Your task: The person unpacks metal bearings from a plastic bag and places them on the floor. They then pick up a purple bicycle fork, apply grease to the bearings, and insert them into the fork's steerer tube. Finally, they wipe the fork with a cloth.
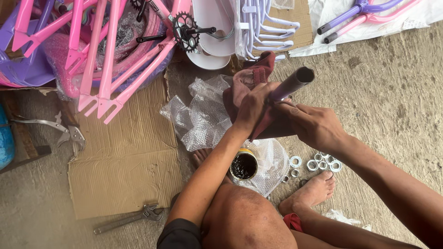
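Centrally, just above the middle of the frame, a purple metal tube [291, 84] was held between both hands, its long axis running diagonally from lower left to upper right, with the open dark end pointing toward the upper right. The left hand [253, 107] was clenched around the lower part of the tube through a maroon rag [251, 80], which was bunched up and draped over the tube's near end. The right hand [315, 124] lay just to the right and below, its fingers closed on the tube's lower section and the rag's edge. The left hand was the nearer of the two to the tube's open end.

Directly below the hands stood an open tin of dark grease [243, 165] on crumpled bubble wrap [203, 115]. A cluster of silver rings and nuts [318, 162] lay on the concrete floor [392, 92] to the lower right. Pink bicycle frames [106, 55] filled the upper left, with a sheet of cardboard [124, 166] beneath and an adjustable wrench [131, 217] at the lower left.
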